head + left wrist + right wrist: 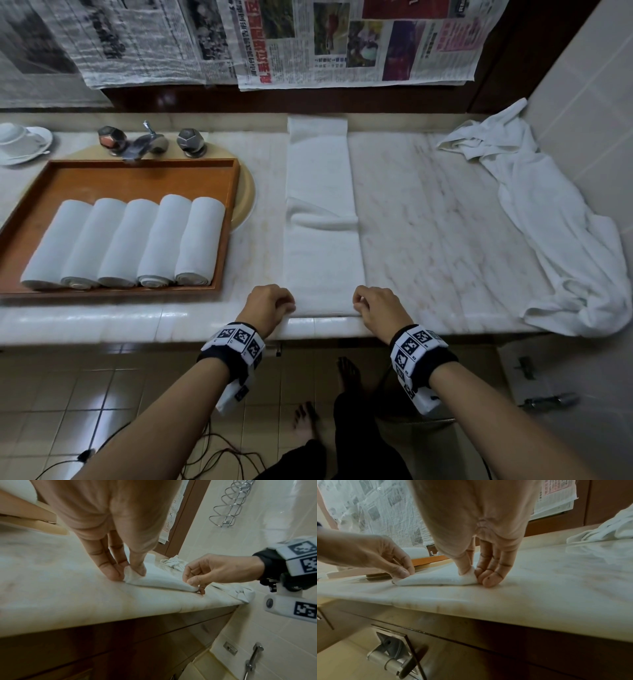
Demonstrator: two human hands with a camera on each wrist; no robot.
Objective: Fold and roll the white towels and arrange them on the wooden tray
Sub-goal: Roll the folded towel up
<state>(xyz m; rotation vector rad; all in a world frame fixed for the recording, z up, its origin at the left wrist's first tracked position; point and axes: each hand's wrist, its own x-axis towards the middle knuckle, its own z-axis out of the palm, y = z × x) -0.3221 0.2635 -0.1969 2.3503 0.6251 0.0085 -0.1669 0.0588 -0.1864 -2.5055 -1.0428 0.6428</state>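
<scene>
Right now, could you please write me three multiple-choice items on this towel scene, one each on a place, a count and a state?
1. Where does the crumpled white towel lie?
A. on the wooden tray
B. on the marble counter's right side
C. on the floor

2. How many rolled white towels are on the rectangular wooden tray?
A. three
B. five
C. seven

3. What do both hands do?
A. pinch the long folded white towel's near corners
B. rest flat
C. hold a cup

Answers: B, it lies by the right wall; B, five rolls lie side by side; A, left hand and right hand pinch corners.
</scene>
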